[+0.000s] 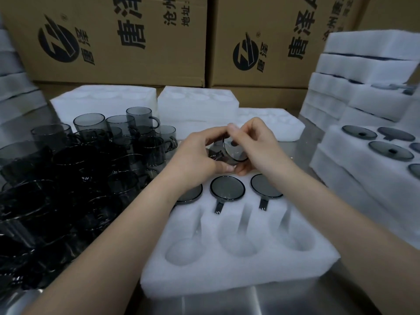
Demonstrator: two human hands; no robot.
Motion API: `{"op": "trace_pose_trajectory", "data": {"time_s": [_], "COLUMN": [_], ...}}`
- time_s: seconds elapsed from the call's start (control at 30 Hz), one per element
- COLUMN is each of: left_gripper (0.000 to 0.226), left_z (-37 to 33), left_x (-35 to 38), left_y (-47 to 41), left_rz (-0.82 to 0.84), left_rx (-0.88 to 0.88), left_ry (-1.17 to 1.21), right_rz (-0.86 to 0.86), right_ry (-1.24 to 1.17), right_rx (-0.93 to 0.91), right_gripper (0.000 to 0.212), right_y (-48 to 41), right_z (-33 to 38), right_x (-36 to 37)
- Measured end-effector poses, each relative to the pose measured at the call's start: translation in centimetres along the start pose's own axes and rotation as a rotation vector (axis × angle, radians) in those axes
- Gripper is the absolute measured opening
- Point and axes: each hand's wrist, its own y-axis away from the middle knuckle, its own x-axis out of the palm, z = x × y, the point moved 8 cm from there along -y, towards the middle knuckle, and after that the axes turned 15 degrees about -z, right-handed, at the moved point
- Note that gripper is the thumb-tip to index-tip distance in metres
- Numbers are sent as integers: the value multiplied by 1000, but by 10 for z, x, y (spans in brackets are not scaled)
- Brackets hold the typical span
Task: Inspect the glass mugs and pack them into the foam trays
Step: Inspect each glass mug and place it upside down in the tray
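Observation:
A white foam tray lies in front of me with round pockets. Its far row holds smoked glass mugs: one in the middle pocket, one at the right, one at the left partly under my left forearm. The three near pockets are empty. Above the tray's far edge I hold another smoked glass mug, tilted on its side, between both hands. My left hand grips its base and handle side. My right hand pinches its rim.
Several loose smoked glass mugs crowd the metal table at left. Empty foam trays lie behind. A filled foam tray sits at right beside stacked foam trays. Printed cardboard boxes form a wall at the back.

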Motion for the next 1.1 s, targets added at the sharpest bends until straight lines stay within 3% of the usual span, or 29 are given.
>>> {"op": "trace_pose_trajectory", "data": {"time_s": [0.1,0.2,0.3,0.4,0.6,0.83,1.0,1.1], "left_gripper": [61,55,52,60,54,59,52,51], "left_z": [-1,2,6,9,10,-1,-3,-5], "left_x": [-1,-4,-5,-4,-11,-1,2,3], "left_y": [0,-1,-3,-4,-6,-1,1,3], "left_rz": [-17,-56,-55,-54,-154,-31,-12,-18], "left_rx": [-18,-86,-149,-185,-134,-45,22,45], "left_ry": [110,243,319,304,125,36,-48,-39], "right_rz": [22,193,435,504,435,186,61,12], "right_ry": [-175,-288,-303,-339,-298,-93,44,-2], "right_rx": [155,305,312,274,157,-80,-148,-136], "right_gripper": [32,41,43,39,30,29,54,48], "right_y": [-3,1,10,11,8,10,11,9], "right_z": [-6,-12,-9,-6,-3,13,18,19], "right_x": [-2,5,15,12,9,2,0,-2]}}
